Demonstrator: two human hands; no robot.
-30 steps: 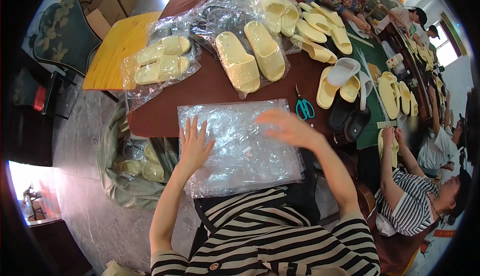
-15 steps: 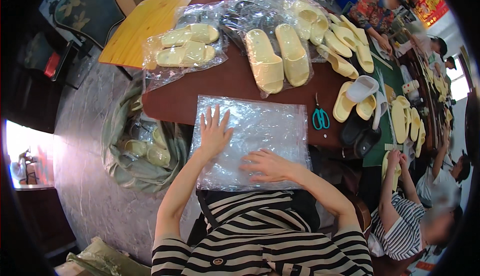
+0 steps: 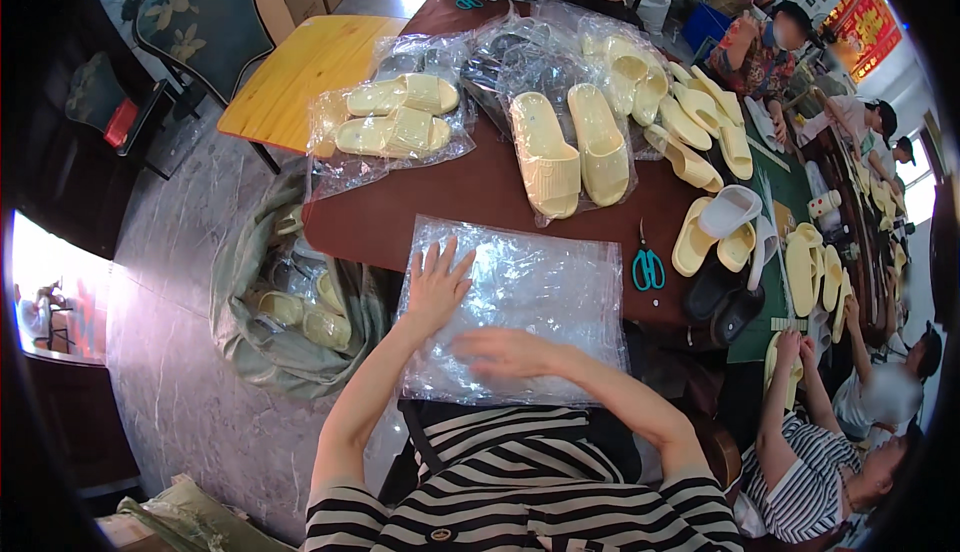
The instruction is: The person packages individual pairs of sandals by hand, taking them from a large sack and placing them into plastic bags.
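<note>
A clear plastic bag [image 3: 560, 297], or a stack of them, lies flat in front of me, reaching from the brown table toward my lap. My left hand [image 3: 438, 287] rests on its left part, fingers spread. Over its lower middle is my right hand [image 3: 505, 354], its fingers smeared by motion; whether it touches the plastic I cannot tell. Just beyond the bag, a pair of cream slippers [image 3: 545, 157] sits in clear plastic. Another bagged pair of cream slippers [image 3: 400, 132] lies farther left. Teal-handled scissors [image 3: 648, 268] lie to the bag's right.
Loose cream slippers [image 3: 695, 117], a white slipper [image 3: 729, 211] and black slippers [image 3: 722, 297] crowd the table's right side. An open greenish sack [image 3: 240, 322] with bagged slippers stands on the floor at left. A yellow table [image 3: 290, 77] adjoins. A co-worker [image 3: 805, 462] sits at right.
My right hand has shifted slightly left across the bag and is now blurred. My left hand stays spread on the plastic. The whole view has shifted a little, with the scene lower and further right.
</note>
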